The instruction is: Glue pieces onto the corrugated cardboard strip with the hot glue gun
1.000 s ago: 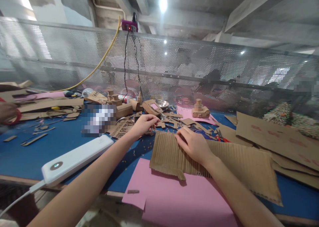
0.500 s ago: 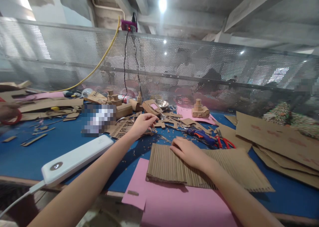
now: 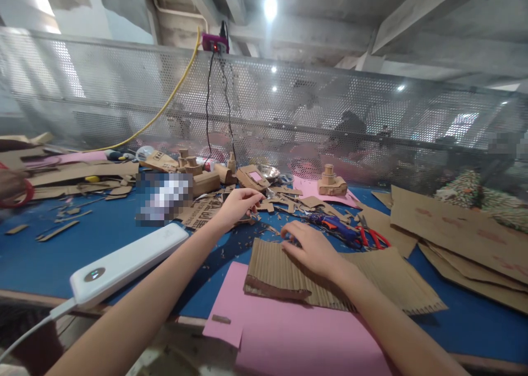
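A sheet of corrugated cardboard [image 3: 280, 271] with its ridges showing lies across pink paper [image 3: 313, 337] at the table's front. Over the sheet's far edge rests my right hand [image 3: 311, 246], curved, with a gap between thumb and fingers. The sheet's left part looks folded over, its front edge slightly raised. Farther back, my left hand [image 3: 241, 205] is closed in a pinch above cardboard scraps. Something thin seems to stick out below its fingertips, too small to name. Right of my hands lie a blue glue gun [image 3: 336, 227] and red-handled pliers [image 3: 373, 237].
A white power bank [image 3: 127, 263] with a cable lies at front left. Cardboard models [image 3: 332, 183] stand along the perforated metal screen [image 3: 264, 106]. Flat cardboard pieces [image 3: 457, 227] are stacked at right. At far left, another person's hand [image 3: 10, 186] is beside red scissors handles [image 3: 27, 194].
My right hand's fingers have lifted a little and spread from the thumb. The cardboard's folded left part has risen at its front edge. My left hand has hardly moved.
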A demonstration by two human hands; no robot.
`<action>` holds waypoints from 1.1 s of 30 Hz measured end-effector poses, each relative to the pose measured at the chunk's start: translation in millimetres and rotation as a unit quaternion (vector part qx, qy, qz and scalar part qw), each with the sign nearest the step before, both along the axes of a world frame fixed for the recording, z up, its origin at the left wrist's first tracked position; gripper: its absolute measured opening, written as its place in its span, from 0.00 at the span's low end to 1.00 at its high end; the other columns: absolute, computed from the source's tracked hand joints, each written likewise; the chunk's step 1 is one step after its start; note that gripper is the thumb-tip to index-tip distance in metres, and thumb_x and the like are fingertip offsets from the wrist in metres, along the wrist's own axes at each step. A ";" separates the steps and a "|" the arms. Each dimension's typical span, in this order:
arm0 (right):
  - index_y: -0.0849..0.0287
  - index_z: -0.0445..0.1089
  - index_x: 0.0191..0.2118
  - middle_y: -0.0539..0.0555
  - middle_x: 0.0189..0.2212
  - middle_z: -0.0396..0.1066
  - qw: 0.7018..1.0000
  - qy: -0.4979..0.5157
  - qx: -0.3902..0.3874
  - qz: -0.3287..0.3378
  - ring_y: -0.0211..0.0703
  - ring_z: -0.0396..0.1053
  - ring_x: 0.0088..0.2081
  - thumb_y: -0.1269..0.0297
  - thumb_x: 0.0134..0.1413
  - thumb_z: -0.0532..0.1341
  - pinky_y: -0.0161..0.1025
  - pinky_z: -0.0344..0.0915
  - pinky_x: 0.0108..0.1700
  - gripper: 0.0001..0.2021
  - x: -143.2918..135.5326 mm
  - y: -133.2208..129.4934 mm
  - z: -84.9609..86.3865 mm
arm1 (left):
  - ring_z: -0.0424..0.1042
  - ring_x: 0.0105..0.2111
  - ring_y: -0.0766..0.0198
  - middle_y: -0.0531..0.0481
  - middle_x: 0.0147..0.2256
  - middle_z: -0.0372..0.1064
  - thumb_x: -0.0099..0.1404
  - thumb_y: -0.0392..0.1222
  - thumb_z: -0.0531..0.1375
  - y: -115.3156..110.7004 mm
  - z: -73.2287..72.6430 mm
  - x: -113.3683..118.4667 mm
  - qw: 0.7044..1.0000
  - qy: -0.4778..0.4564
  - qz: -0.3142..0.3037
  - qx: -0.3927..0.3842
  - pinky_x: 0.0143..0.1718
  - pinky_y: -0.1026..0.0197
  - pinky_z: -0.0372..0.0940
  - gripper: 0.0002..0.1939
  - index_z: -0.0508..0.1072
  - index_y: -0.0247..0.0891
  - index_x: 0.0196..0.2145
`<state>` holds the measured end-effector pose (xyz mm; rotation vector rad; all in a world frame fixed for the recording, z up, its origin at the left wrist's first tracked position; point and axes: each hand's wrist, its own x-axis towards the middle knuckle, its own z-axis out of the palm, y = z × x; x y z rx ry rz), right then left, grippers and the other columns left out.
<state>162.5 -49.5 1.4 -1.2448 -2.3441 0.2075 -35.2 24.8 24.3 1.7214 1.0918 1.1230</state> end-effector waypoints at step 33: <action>0.59 0.62 0.25 0.43 0.10 0.57 0.905 0.340 -0.254 -0.011 0.29 0.50 0.13 0.56 0.49 0.51 0.29 0.45 0.17 0.12 -15.6 57.2 -5.8 | 0.59 0.14 0.71 0.55 0.15 0.60 0.54 0.50 0.55 -2.2 -7.4 1.9 0.993 0.101 -0.045 0.045 0.16 0.68 0.54 0.15 0.72 0.34 0.26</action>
